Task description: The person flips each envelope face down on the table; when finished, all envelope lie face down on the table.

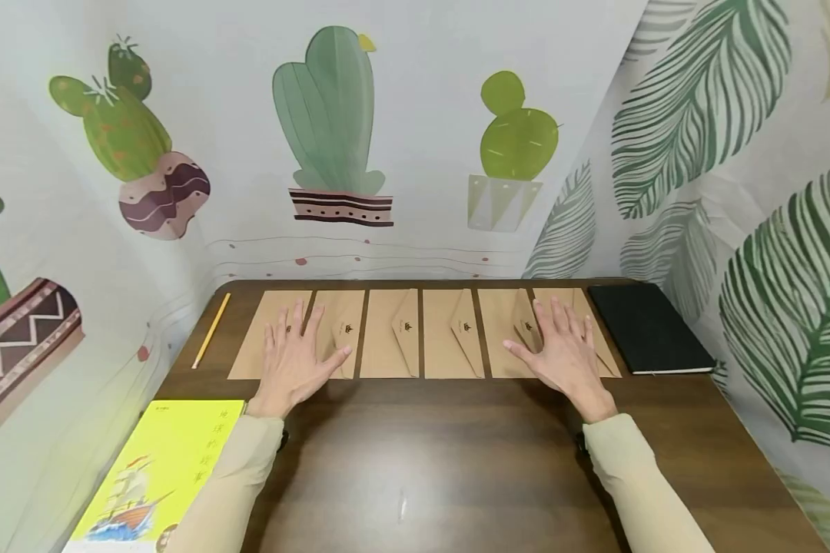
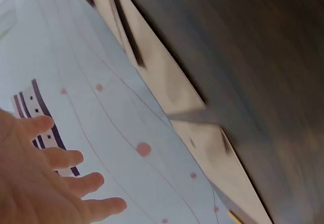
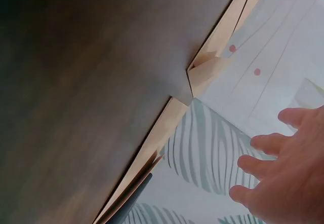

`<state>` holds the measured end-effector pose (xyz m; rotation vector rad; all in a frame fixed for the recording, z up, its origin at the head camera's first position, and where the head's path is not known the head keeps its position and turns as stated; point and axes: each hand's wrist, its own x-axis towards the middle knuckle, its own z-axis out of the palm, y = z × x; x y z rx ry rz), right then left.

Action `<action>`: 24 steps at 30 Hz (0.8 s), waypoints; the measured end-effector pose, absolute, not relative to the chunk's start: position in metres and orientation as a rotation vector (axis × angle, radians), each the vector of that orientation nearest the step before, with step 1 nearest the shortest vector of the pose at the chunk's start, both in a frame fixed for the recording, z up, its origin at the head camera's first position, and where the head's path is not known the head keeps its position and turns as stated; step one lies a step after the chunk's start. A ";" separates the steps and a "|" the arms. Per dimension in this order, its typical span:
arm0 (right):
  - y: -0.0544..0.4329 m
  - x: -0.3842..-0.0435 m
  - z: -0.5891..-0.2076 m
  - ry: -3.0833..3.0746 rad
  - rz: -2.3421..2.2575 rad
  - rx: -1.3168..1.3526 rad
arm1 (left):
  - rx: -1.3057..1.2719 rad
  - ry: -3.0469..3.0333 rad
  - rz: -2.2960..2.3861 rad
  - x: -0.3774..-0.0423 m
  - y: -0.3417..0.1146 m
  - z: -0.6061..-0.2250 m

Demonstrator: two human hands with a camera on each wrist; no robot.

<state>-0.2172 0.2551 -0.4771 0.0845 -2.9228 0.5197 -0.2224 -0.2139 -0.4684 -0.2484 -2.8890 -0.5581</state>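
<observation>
Several brown kraft envelopes point(image 1: 387, 330) lie side by side in a row along the far part of the table, their pointed flaps and small dark crown prints facing up. Over the two leftmost envelopes is my left hand point(image 1: 293, 361), palm down with fingers spread. My right hand point(image 1: 560, 353) is spread the same way over the two rightmost envelopes. Both wrist views show the left hand point(image 2: 45, 173) and right hand point(image 3: 283, 163) with straight fingers, apparently raised off the envelopes and holding nothing. Parts of the end envelopes are hidden beneath the hands in the head view.
A yellow pencil point(image 1: 210, 330) lies left of the row. A yellow-green book point(image 1: 159, 461) with a ship picture is at the near left, partly behind the left sleeve. To the right is a black notebook point(image 1: 650, 326). Patterned cloth point(image 1: 429, 138) hangs behind the brown table point(image 1: 415, 461).
</observation>
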 end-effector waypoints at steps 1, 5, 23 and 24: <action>0.256 -0.216 -0.478 -2.919 0.532 0.076 | -0.253 -2.875 -0.600 -0.221 -0.210 -0.467; 0.261 -0.213 -0.479 -2.915 0.587 0.040 | -0.268 -2.822 -0.835 -0.213 -0.191 -0.460; 0.322 -0.203 -0.477 -2.888 0.699 -0.165 | -0.548 -2.584 -1.529 -0.199 -0.082 -0.443; 0.326 -0.202 -0.477 -2.895 0.679 -0.170 | -0.554 -2.583 -1.538 -0.198 -0.078 -0.444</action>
